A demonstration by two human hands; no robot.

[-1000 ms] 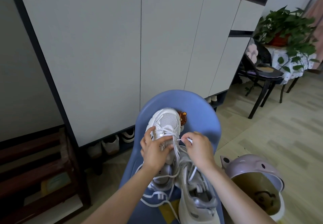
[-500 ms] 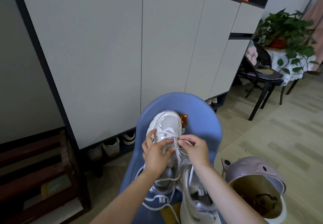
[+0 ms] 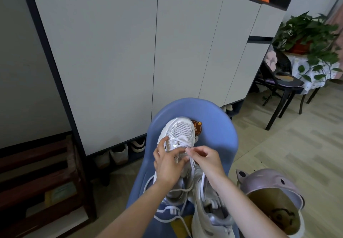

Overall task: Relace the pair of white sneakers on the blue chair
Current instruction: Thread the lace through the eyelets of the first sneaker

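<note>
Two white sneakers lie on the blue chair (image 3: 219,135). The left sneaker (image 3: 181,132) points its mesh toe at the chair back. My left hand (image 3: 167,163) grips this shoe across its eyelet area, thumb near the tongue. My right hand (image 3: 206,159) pinches the white lace (image 3: 191,160) just above the eyelets, close to my left thumb. The second sneaker (image 3: 209,211) lies nearer me at the right, partly under my right forearm. Loose lace loops trail over the seat by my left wrist.
A tall white cabinet (image 3: 130,52) stands right behind the chair, with shoes (image 3: 118,154) in its open base. A pink bin (image 3: 274,206) sits at the lower right. A black chair (image 3: 280,83) and a potted plant (image 3: 306,37) stand at the far right. Dark wooden steps (image 3: 37,182) lie at left.
My right hand has slid left along the shoe, and its fingertips now meet my left thumb at the lace. My left hand keeps its hold on the sneaker.
</note>
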